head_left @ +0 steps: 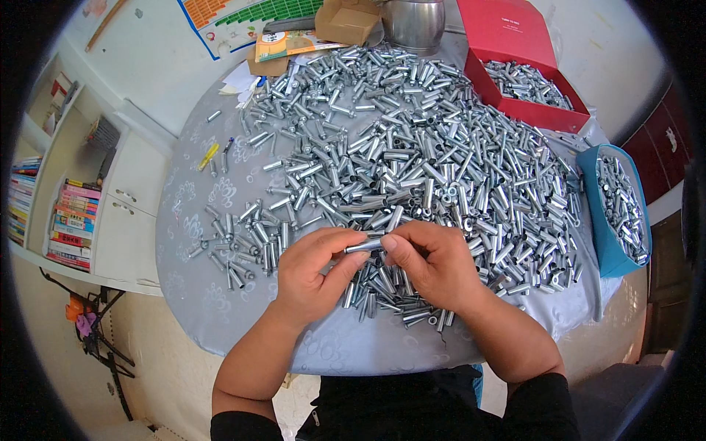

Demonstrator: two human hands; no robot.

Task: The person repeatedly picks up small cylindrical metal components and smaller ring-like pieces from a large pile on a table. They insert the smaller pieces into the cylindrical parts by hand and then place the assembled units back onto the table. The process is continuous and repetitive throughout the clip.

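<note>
Between my two hands lies a shiny metal sleeve anchor (363, 246), level above the near part of the pile. The thumb and fingers of my left hand (315, 266) pinch its left part. My right hand (434, 264) closes on the right end, and its fingertips hide what is there. Right beyond and under my hands spreads a large heap of loose metal sleeves and bolts (448, 165). A smaller cluster of bolts with sleeves (243, 246) lies left of my left hand.
The round table wears a grey patterned cloth (187, 294). At the far right stands an open red box (526, 112) of metal parts; a blue bin (609, 235) of them stands at right. A metal pot (413, 26), cardboard box (347, 20) and yellow tool (208, 156) are also there.
</note>
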